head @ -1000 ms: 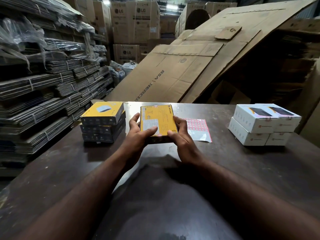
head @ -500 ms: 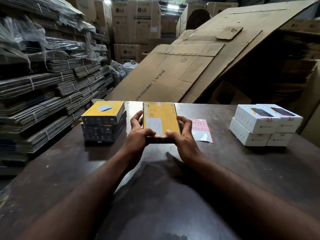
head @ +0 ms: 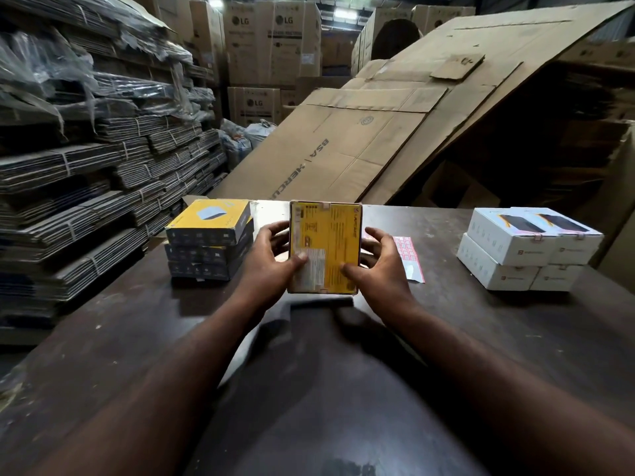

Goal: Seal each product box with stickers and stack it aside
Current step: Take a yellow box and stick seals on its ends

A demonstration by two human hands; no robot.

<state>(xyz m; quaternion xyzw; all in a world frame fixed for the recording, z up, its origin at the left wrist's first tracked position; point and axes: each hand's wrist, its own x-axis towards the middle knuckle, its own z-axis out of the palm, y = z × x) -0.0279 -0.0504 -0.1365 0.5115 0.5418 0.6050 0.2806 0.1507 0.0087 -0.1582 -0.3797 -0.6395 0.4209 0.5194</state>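
Two arms in shot here, left forearm (head: pixel 165 365) and right forearm (head: pixel 481 359), both bare along every bit that shows, skin right through to the wrists. Left hand (head: pixel 271 269) bare as well, right hand (head: pixel 381 273) the same, a short thumbnail showing on the left one. Between the arms there's a rounded dark grey bulk (head: pixel 319 407), maybe a shirt front, maybe only shadow, hard to call

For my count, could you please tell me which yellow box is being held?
The yellow box between the left hand and right hand, showing its printed back; the others lie flat in the stack.
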